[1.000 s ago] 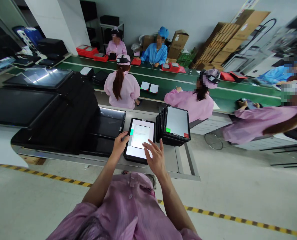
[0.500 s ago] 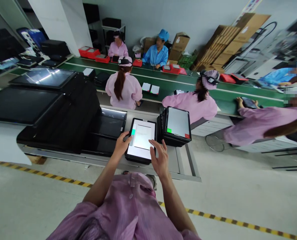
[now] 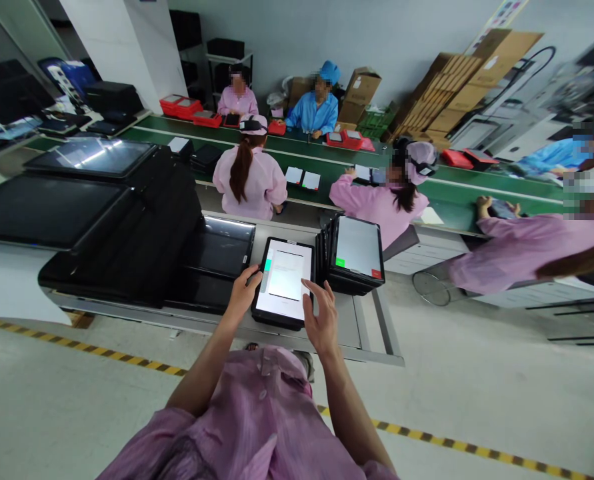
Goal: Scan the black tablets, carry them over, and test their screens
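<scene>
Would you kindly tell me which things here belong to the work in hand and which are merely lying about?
In hand: tablet, lit, on the bench; left hand grips its left edge; right hand open at its right edge.
Lying about: stack of tablets; dark screens; cardboard boxes; red trays.

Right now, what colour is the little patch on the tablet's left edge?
The patch on the tablet is green; head view.

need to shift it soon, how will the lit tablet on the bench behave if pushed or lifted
Probably stiff: the lit tablet is a flat framed slab. Lying flat on the smooth metal bench, it would likely slide, not tip. Its glass face looks fragile.
</scene>
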The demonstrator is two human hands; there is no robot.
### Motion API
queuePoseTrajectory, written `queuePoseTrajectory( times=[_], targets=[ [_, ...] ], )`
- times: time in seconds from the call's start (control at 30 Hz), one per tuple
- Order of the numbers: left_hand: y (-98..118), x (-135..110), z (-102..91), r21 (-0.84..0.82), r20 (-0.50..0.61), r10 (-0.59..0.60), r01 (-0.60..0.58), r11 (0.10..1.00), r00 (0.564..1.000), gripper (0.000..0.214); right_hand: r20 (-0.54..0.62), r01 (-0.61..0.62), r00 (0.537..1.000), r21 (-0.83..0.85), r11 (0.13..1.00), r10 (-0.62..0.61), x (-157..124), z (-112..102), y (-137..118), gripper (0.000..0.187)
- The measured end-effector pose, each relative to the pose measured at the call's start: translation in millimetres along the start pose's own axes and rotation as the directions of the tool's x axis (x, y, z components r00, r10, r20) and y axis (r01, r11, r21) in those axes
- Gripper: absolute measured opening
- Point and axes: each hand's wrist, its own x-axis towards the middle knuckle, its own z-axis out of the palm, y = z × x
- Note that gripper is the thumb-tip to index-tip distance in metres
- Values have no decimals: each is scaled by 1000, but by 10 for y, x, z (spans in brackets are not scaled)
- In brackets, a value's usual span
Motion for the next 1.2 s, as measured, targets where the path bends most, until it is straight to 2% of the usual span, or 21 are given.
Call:
queuePoseTrajectory(
  times=[0.17, 0.33, 0.4, 0.53, 0.7, 0.97, 1.2],
  targets=[
    [-110, -155, -79, 6, 7, -3, 3, 1000, 1000, 49, -7, -40, 999, -18, 999, 40, 38, -9, 76, 35],
    [-311, -387, -85, -33, 12, 126, -126, 991, 992, 64, -70, -164, 983, 47, 985, 167, 81, 90, 126, 44],
    [-393, -480, -45, -61, -21, 168, -169, 984, 986, 69, -84, -167, 981, 67, 984, 173, 91, 146, 146, 46],
    [-513, -594, 27, -54, -92, 164, -170, 984, 982, 74, -97, -163, 981, 79, 983, 171, 78, 202, 181, 46],
    [-551, -620, 41, 9, -95, 223, -223, 975, 970, 72, -78, -183, 979, 85, 979, 189, 55, 180, 177, 47],
    [-525, -638, 20, 77, -89, 314, -308, 948, 945, 70, -46, -181, 982, 84, 980, 185, 252, 78, 224, 39],
    [-593, -643, -30, 151, -80, 355, -341, 928, 931, 70, -42, -55, 998, -32, 998, 54, 446, 85, 249, 35]
  ],
)
